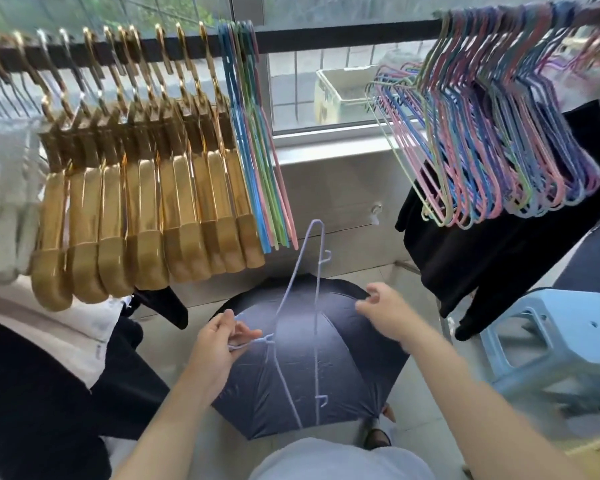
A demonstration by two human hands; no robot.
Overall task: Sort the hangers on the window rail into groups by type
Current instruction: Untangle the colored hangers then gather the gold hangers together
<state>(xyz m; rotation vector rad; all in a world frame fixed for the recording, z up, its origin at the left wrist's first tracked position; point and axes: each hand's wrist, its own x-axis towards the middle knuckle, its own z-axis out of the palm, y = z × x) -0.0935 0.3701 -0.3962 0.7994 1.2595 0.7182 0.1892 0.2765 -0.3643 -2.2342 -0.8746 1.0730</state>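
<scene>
1. Left hand, nearest the lens, pinches the hook of 1 lilac wire hanger; hanger is off the rail, tilted on end over the umbrella.
2. Right hand: fingers loosely curled, grasping nothing, just right of the hanger.
3. Dark umbrella, open, on the floor below both hands.
4. Black rail across the window: gold hangers bunched left, a thin pastel set touching their right side, a big pastel wire cluster well apart, far right.
5. Blue stool, lower right.
</scene>
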